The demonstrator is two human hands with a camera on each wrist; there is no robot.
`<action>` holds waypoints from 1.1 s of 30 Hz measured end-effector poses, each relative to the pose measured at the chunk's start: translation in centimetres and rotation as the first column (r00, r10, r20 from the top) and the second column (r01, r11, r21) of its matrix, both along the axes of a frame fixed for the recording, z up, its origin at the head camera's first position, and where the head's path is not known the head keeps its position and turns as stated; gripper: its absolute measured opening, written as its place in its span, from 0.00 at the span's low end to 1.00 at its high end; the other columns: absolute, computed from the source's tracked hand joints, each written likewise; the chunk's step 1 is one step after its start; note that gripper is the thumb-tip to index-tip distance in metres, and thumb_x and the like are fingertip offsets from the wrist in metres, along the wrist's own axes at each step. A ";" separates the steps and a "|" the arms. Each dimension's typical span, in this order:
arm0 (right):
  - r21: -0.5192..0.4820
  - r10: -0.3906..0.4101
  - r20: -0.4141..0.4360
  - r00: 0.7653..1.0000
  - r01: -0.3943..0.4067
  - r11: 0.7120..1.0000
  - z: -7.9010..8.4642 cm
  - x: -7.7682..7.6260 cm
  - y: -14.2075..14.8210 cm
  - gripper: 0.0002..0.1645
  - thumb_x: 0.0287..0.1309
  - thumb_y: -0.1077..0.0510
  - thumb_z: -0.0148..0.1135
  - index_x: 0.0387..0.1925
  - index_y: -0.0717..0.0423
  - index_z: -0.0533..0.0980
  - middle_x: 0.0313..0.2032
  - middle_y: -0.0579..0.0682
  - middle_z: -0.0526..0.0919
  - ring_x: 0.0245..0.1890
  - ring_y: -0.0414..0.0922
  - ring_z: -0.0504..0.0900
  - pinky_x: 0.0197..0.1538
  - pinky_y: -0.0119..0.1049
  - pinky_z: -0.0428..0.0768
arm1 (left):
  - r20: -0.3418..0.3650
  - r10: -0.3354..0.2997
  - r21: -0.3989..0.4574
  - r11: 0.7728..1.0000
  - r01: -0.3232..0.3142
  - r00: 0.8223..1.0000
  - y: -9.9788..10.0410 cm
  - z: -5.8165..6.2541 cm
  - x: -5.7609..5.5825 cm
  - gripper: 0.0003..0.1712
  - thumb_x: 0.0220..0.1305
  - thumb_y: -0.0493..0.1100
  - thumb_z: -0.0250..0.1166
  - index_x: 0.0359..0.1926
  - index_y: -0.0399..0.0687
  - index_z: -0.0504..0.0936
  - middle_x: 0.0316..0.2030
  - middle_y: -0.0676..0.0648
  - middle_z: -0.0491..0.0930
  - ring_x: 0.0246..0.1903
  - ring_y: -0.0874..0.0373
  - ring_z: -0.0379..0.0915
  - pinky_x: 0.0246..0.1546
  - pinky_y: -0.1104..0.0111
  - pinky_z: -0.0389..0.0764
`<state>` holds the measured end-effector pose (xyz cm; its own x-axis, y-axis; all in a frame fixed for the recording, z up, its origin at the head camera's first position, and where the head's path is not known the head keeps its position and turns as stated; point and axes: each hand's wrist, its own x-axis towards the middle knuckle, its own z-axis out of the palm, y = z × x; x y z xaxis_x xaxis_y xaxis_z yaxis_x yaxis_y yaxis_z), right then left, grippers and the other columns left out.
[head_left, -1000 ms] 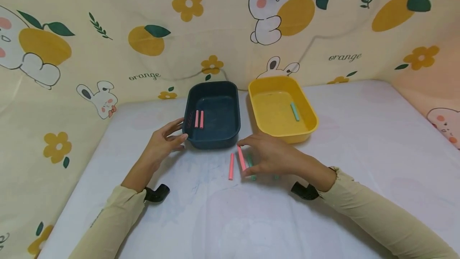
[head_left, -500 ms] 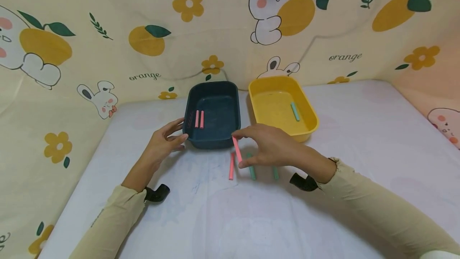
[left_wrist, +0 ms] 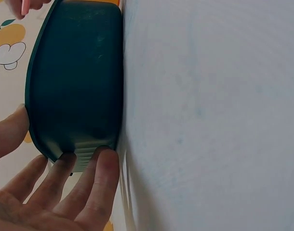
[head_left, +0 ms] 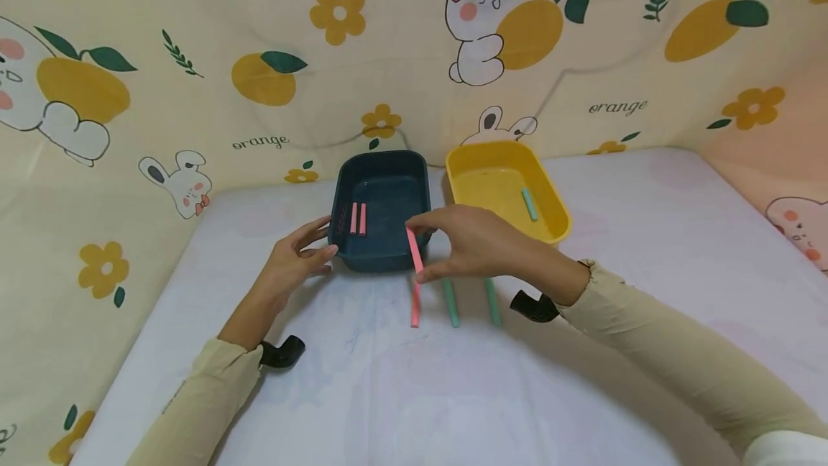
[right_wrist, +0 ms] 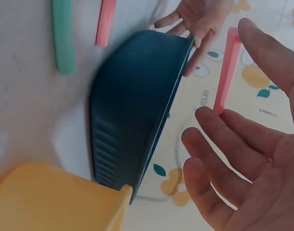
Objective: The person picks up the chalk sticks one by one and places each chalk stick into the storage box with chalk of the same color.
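A pink chalk stick (head_left: 415, 252) is pinched endwise between the thumb and fingers of my right hand (head_left: 477, 239), raised above the near right corner of the dark blue tub (head_left: 376, 262). In the right wrist view the held pink chalk (right_wrist: 228, 72) spans thumb to fingertips. My left hand (head_left: 292, 266) touches the tub's left side; in the left wrist view its fingers (left_wrist: 106, 168) rest against the end wall, the thumb at the rim. Two pink chalks (head_left: 363, 219) lie inside the blue tub. On the table are another pink chalk (head_left: 415, 310) and two green chalks (head_left: 451, 304).
A yellow tub (head_left: 558, 234) stands right of the blue one, partly behind my right hand, with a green chalk (head_left: 529, 204) in it. The white table (head_left: 362, 394) ends at a printed cloth backdrop (head_left: 272, 164).
My right hand has lifted the pink chalk off the table and carried it up and left to the blue tub's corner. The green chalks have come into fuller view. The left hand stays put.
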<state>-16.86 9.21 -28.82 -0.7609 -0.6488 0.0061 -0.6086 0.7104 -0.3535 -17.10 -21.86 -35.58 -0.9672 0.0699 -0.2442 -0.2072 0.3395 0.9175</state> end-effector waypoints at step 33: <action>0.032 -0.041 0.104 0.994 0.038 0.999 -0.4 -6.0 -4.8 0.51 0.45 0.31 0.74 0.68 0.46 0.70 0.58 0.46 0.83 0.58 0.43 0.79 0.61 0.40 0.79 | -0.030 -0.005 0.010 1.000 0.005 1.000 0.0 -0.3 0.1 0.37 0.68 0.44 0.66 0.75 0.62 0.63 0.72 0.44 0.66 0.62 0.46 0.75 0.55 0.58 0.83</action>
